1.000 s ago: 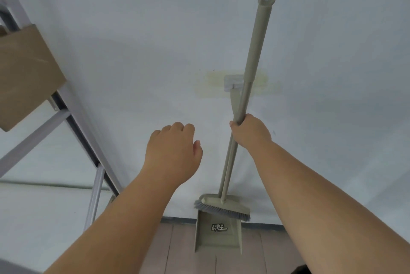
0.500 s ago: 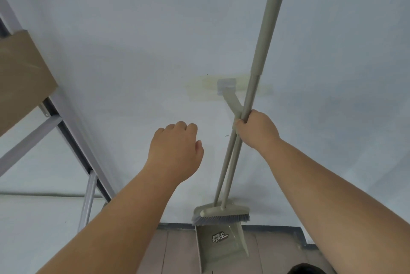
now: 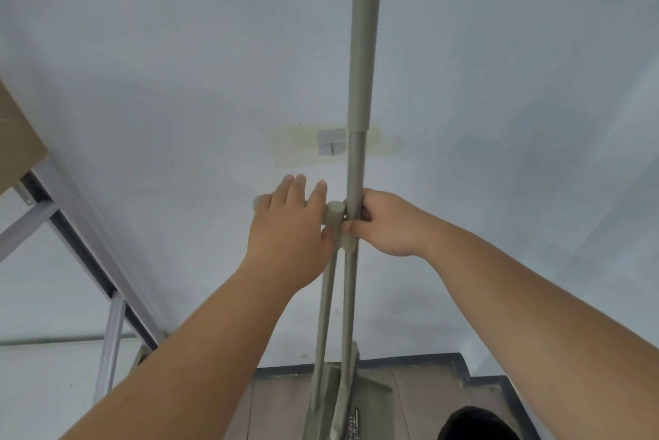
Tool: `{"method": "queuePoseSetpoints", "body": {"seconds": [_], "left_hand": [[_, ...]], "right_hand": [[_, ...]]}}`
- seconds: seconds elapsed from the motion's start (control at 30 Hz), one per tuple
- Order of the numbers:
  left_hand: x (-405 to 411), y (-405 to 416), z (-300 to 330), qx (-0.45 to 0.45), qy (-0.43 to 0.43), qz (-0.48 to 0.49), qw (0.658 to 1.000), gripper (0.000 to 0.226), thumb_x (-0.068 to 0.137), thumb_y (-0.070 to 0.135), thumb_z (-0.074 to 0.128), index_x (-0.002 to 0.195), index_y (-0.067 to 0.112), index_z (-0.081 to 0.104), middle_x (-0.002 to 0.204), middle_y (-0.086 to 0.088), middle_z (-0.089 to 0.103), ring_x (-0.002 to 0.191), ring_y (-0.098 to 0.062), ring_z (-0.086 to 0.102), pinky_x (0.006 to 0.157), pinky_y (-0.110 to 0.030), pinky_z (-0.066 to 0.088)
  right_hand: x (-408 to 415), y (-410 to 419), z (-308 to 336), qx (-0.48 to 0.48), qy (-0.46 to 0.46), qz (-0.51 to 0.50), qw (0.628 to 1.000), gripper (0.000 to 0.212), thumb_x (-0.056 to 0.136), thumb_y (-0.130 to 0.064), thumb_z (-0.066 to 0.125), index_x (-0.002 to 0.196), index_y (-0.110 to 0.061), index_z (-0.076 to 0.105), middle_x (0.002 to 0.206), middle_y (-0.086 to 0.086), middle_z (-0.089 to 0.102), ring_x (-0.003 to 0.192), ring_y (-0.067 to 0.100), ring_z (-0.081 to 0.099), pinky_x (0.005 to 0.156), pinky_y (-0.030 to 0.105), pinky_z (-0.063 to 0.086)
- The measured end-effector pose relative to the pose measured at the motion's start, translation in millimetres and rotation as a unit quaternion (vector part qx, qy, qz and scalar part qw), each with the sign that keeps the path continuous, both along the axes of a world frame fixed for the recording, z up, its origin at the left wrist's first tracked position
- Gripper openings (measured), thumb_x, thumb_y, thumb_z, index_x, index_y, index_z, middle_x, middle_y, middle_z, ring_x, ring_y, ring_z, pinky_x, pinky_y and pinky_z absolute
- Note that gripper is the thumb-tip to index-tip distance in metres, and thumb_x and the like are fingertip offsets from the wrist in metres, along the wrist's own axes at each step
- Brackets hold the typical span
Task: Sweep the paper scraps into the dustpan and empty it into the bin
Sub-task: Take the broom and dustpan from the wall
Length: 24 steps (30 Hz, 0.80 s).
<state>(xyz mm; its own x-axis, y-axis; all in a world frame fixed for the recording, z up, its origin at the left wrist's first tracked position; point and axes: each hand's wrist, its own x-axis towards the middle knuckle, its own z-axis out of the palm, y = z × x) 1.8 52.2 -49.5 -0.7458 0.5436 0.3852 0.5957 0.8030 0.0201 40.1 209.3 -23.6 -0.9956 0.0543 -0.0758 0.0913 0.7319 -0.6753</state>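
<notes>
Facing: we look at a pale wall [image 3: 178, 83] with a broom [image 3: 362, 65] and dustpan [image 3: 371, 407] set upright close in front of us.
Surroundings: a grey metal frame [image 3: 89, 261] with a brown board [image 3: 18, 147] stands at the far left; a small adhesive hook [image 3: 331, 141] sits on a yellowed patch of wall just left of the broom's handle; a dark rounded shape [image 3: 478, 423] shows at the near right edge, and we cannot tell what it is.
In the way: our own forearms cross the lower view and hide part of the floor [image 3: 278, 404] and the wall base.
Right hand [image 3: 387, 222]: we grip the broom's handle, fingers curled round it just above a clip.
Left hand [image 3: 289, 225]: our fingers are straight, reaching over the dustpan handle [image 3: 326, 314] at its top knob, thumb near the clip; we hold nothing firmly.
Dustpan: it stands on the wooden floor below the hands, its pan facing us with a printed label; what lies inside we cannot tell.
Paper scraps and bin: neither shows here.
</notes>
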Motion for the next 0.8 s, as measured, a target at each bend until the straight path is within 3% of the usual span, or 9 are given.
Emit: {"method": "queuePoseSetpoints", "body": {"seconds": [0.13,0.23,0.47,0.8], "left_hand": [[8.4,1.3,-1.9,-0.021,0.027,0.009,0.999,0.045,0.086,0.045,0.037,0.114,0.016,0.056,0.105,-0.003,0.066,0.103,-0.026,0.058,0.102,-0.044,0.030],[13.1,-0.3,3.9,-0.053,0.011,0.033,0.998,0.032,0.089,0.049,0.032,0.088,0.018,0.042,0.080,0.004,0.053,0.074,-0.022,0.045,0.080,-0.035,0.033],[18.8,-10.0,-3.8,-0.069,0.033,0.055,0.996,0.036,0.089,0.051,0.029,0.081,0.017,0.037,0.074,0.002,0.049,0.069,-0.022,0.045,0.070,-0.034,0.031],[24.9,-28.1,-7.1,-0.065,0.056,0.063,0.994,0.039,0.090,0.052,0.029,0.080,0.015,0.036,0.071,0.001,0.044,0.067,-0.023,0.042,0.068,-0.033,0.027]], "right_hand": [[6.2,-3.9,-3.7,-0.048,0.015,0.013,0.999,0.011,0.093,-0.021,0.051,0.102,-0.027,0.052,0.103,-0.008,0.063,0.104,0.013,0.060,0.092,0.027,0.047],[8.4,-7.2,-11.6,-0.067,0.014,0.011,0.998,0.009,0.094,-0.025,0.051,0.102,-0.028,0.052,0.103,-0.007,0.062,0.103,0.014,0.059,0.097,0.032,0.048],[14.6,-21.9,-27.2,-0.152,0.011,0.012,0.988,0.012,0.096,-0.026,0.048,0.088,-0.035,0.052,0.101,-0.003,0.067,0.103,0.018,0.065,0.097,0.041,0.051],[23.4,-37.9,-27.2,-0.211,0.002,0.030,0.977,0.013,0.098,-0.018,0.046,0.090,-0.026,0.052,0.091,-0.006,0.061,0.090,0.010,0.063,0.092,0.026,0.053]]}}
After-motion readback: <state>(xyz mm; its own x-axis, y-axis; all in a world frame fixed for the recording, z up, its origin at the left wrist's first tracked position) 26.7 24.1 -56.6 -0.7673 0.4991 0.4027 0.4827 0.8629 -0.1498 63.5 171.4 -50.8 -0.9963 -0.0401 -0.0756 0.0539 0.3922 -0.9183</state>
